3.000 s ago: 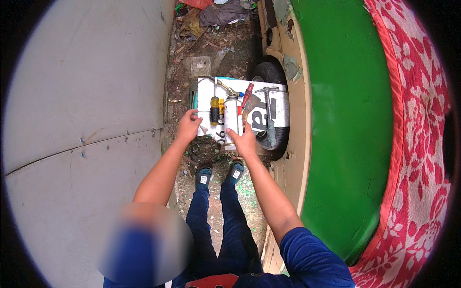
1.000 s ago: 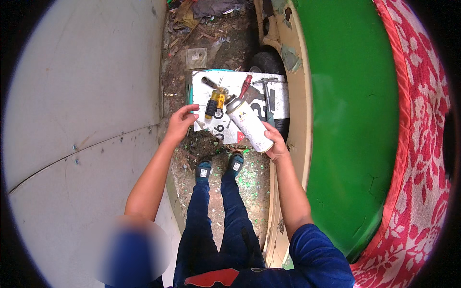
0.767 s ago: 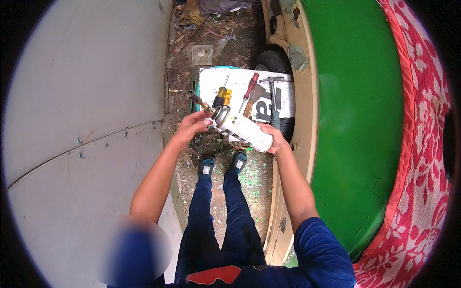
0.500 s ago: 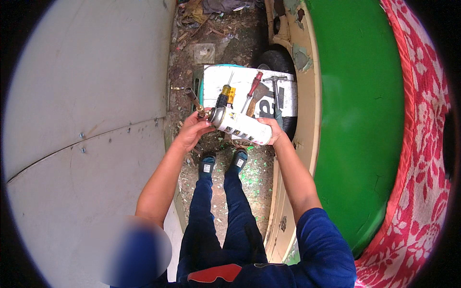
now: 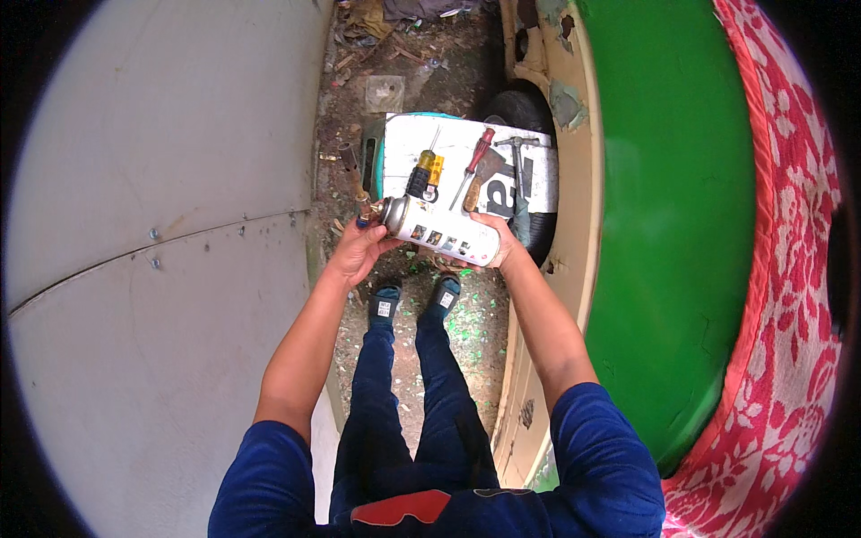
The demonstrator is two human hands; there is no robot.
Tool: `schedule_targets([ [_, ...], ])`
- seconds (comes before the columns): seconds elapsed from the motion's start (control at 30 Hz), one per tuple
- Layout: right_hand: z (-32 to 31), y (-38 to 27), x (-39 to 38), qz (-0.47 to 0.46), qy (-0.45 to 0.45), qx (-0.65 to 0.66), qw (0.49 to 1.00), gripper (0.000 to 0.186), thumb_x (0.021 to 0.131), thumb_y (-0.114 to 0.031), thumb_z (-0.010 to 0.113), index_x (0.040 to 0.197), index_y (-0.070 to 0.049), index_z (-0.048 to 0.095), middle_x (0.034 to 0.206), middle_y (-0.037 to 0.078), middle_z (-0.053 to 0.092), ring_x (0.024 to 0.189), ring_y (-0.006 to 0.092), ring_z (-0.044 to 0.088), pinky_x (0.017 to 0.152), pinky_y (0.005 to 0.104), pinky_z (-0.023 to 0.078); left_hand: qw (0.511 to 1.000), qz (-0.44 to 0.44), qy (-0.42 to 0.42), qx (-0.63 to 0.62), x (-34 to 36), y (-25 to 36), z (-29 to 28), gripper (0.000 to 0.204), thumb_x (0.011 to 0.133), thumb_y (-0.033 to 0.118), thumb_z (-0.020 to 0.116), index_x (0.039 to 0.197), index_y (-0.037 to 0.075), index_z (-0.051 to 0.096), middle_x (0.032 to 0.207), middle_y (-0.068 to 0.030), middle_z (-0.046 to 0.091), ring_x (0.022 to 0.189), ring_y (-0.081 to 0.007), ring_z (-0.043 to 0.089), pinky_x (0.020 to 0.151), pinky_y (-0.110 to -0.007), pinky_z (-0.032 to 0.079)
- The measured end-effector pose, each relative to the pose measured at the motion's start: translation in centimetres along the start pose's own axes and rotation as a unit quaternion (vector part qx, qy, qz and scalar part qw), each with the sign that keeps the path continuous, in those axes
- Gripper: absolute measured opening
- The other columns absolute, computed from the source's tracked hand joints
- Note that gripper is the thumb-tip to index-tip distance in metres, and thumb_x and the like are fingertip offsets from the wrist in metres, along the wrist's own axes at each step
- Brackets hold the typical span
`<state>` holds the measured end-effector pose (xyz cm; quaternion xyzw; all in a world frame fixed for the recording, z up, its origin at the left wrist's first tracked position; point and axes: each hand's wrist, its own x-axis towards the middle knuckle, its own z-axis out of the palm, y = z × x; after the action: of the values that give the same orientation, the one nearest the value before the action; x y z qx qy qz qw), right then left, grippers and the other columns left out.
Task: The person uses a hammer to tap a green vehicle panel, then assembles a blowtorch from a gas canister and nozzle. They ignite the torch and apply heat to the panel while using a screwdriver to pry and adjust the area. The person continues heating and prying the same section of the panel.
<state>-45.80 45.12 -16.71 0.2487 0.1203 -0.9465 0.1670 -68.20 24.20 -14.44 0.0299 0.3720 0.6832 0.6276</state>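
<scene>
My left hand (image 5: 357, 251) grips a metal torch head (image 5: 362, 204) against the top of a white gas canister (image 5: 444, 235). My right hand (image 5: 499, 240) is wrapped round the canister's bottom end, so it lies nearly horizontal between my hands. Beyond them, a white printed board (image 5: 404, 134) carries a yellow-and-black screwdriver (image 5: 418, 176), a small yellow item (image 5: 435, 170), a red-handled screwdriver (image 5: 479, 151), a scraper (image 5: 475, 188) and a hammer (image 5: 517, 161). The canister partly covers the board's near edge.
A grey metal panel (image 5: 161, 134) lines my left. A cream vehicle edge (image 5: 578, 179), green panel (image 5: 673, 251) and red-and-white cloth (image 5: 780, 332) line my right. A tyre (image 5: 520, 105) sits behind the board. Rags and debris (image 5: 368, 27) litter the far ground; my feet (image 5: 386, 300) are below.
The canister has turned from upright over the board to nearly horizontal, held closer to me. My left hand, earlier without the torch head, now grips it at the canister's top.
</scene>
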Motion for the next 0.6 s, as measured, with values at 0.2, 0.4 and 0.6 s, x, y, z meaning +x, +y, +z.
schedule_targets([
  [0.2, 0.3, 0.1, -0.2, -0.003, 0.072, 0.007, 0.997, 0.066, 0.086, -0.052, 0.064, 0.129, -0.003, 0.058, 0.105, 0.025, 0.067, 0.074, 0.0388, 0.067, 0.047, 0.0434, 0.054, 1.000, 0.007, 0.005, -0.030, 0.1, -0.8, -0.4, 0.053, 0.085, 0.021, 0.078, 0.130, 0.008, 0.054, 0.121, -0.0070, 0.065, 0.112, -0.0234, 0.064, 0.097, -0.045, 0.054],
  [0.4, 2.1, 1.0, -0.4, -0.077, 0.144, 0.013, 0.986, 0.061, 0.090, -0.050, 0.061, 0.131, -0.004, 0.056, 0.115, 0.022, 0.066, 0.094, 0.0389, 0.069, 0.066, 0.0527, 0.060, 0.997, 0.039, 0.031, -0.063, 0.1, -1.7, -0.9, 0.045, 0.087, 0.012, 0.075, 0.127, 0.006, 0.055, 0.118, -0.0073, 0.065, 0.105, -0.0225, 0.067, 0.091, -0.040, 0.059],
  [0.6, 5.8, 1.7, -1.3, -0.214, 0.166, -0.035, 0.962, 0.051, 0.095, -0.034, 0.059, 0.137, -0.008, 0.050, 0.130, 0.015, 0.060, 0.117, 0.0345, 0.062, 0.086, 0.0550, 0.057, 0.992, 0.075, 0.082, -0.066, -0.1, -2.1, -1.1, 0.042, 0.087, 0.011, 0.075, 0.124, 0.004, 0.057, 0.116, -0.0084, 0.066, 0.103, -0.0227, 0.068, 0.090, -0.040, 0.060],
])
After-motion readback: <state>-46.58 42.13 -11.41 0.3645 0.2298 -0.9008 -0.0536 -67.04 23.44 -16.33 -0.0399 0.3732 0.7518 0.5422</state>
